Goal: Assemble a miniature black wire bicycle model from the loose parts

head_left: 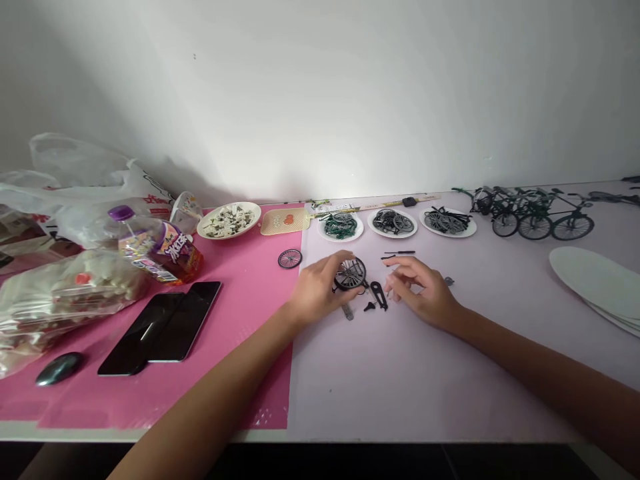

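My left hand [317,288] grips a small black spoked wheel [351,273] between thumb and fingers. To its right my right hand [423,292] is raised over the table with fingers curved; whether something tiny is between its fingertips is too small to tell. Between the hands lie a black elongated part [379,295] and a small black piece [369,307]. A grey flat piece [348,311] lies just below the held wheel. Another spoked wheel [290,259] rests on the pink sheet, left of my left hand. Thin dark parts [399,253] lie beyond my right hand.
Plates of parts [342,237] line the wall side. Assembled miniature bicycles [535,217] stand at the back right, near stacked white plates [595,280]. At left are a drink bottle [160,250], plastic bags [75,200], two phones [183,323] and a dark rounded object [60,368].
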Demonstrator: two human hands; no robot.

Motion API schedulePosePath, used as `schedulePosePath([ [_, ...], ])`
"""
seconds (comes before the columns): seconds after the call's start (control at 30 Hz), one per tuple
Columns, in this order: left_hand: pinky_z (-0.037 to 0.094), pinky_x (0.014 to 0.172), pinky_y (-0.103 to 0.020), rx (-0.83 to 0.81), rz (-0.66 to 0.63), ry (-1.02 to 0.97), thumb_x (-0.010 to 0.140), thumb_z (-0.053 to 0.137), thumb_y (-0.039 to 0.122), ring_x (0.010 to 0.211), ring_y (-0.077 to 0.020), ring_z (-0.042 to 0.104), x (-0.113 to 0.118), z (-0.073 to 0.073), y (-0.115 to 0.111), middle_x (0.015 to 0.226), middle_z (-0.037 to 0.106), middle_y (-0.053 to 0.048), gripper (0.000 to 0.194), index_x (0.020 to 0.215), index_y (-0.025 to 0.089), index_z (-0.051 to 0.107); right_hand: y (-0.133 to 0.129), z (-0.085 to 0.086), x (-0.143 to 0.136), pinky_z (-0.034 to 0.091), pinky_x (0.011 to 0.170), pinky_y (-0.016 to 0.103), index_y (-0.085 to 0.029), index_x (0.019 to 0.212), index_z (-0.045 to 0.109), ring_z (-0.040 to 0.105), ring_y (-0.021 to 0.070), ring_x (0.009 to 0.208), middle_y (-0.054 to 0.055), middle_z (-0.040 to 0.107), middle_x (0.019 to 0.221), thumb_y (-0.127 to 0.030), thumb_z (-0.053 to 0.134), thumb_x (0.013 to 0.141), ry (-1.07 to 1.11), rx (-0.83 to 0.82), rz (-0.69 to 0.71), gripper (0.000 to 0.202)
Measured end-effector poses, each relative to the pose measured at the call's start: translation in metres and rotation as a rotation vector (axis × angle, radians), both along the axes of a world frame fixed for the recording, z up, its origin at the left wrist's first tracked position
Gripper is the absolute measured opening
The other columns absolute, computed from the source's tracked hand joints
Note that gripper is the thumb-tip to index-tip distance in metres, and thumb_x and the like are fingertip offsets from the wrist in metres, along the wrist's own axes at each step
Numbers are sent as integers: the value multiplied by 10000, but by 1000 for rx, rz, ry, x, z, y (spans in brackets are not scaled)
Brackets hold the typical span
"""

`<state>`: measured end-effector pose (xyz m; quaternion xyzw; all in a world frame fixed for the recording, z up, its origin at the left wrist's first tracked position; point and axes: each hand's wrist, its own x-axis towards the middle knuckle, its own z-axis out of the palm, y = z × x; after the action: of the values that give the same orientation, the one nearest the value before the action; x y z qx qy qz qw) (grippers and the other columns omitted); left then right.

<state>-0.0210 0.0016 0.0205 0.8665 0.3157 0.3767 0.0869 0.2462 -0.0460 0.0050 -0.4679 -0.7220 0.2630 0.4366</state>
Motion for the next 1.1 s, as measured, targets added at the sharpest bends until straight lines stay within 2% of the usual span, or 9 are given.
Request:
schedulePosePath([
  [0.07, 608, 891, -363, 37, 126, -5, 926, 782, 522, 994, -247, 783, -13, 7, 13, 1174, 783, -96, 565, 1354, 221, 567, 1, 1, 2, 572, 657, 330, -246, 1263, 639, 675, 175, 619, 28, 758, 823, -446, 582, 1063, -9, 12, -10, 289],
  [0.13, 600, 877, -365, -7, 252, -4, 908, 799, 491, 1022, -262, 768, -29, 14, 27, 1142, 774, -92, 576, 1353, 210, 566, 2, 2, 4, 571, 632, 324, -237, 1238, 654, 676, 175, 605, 34, 757, 811, -446, 580, 1061, -19, 12, -19, 283],
  [0.2, 598, 856, -373, -89, 359, 3, 882, 816, 447, 1025, -272, 752, -45, 21, 40, 1173, 757, -106, 568, 1323, 191, 565, 3, 3, 5, 570, 618, 316, -229, 1219, 670, 679, 175, 602, 34, 752, 795, -439, 584, 1057, -28, 9, -27, 279],
  [0.37, 558, 1010, -449, -232, 492, 117, 844, 804, 469, 1202, -332, 665, -80, 26, 60, 1285, 699, -137, 521, 1239, 193, 605, 6, 2, 7, 563, 585, 296, -223, 1181, 694, 671, 163, 575, 24, 742, 759, -397, 588, 1051, -36, 53, -2, 242],
  [0.57, 545, 967, -425, -394, 495, 215, 840, 750, 541, 1157, -339, 662, -90, 23, 64, 1229, 713, -141, 498, 1172, 179, 670, 9, 1, 8, 565, 554, 285, -221, 1148, 718, 673, 157, 541, 23, 748, 741, -356, 597, 1045, -33, 108, -3, 209],
  [0.8, 536, 917, -404, -449, 489, 261, 861, 732, 550, 1124, -332, 676, -87, 26, 63, 1237, 724, -152, 544, 1225, 153, 654, 8, 2, 9, 569, 554, 278, -216, 1148, 713, 668, 154, 537, 18, 743, 723, -331, 598, 1039, -40, 108, 14, 195],
  [0.97, 528, 986, -441, -417, 452, 334, 875, 742, 574, 1211, -361, 639, -90, 22, 65, 1291, 702, -161, 561, 1250, 168, 649, 11, 1, 10, 569, 553, 276, -215, 1147, 716, 671, 156, 535, 20, 749, 723, -347, 607, 1037, -36, 90, 14, 203],
  [1.1, 480, 1110, -504, -226, 411, 267, 920, 721, 535, 1341, -372, 557, -89, 15, 66, 1395, 637, -178, 459, 1205, 180, 661, 12, 0, 10, 571, 553, 272, -218, 1140, 723, 675, 154, 533, 15, 755, 724, -340, 613, 1031, -38, 85, 7, 197],
])
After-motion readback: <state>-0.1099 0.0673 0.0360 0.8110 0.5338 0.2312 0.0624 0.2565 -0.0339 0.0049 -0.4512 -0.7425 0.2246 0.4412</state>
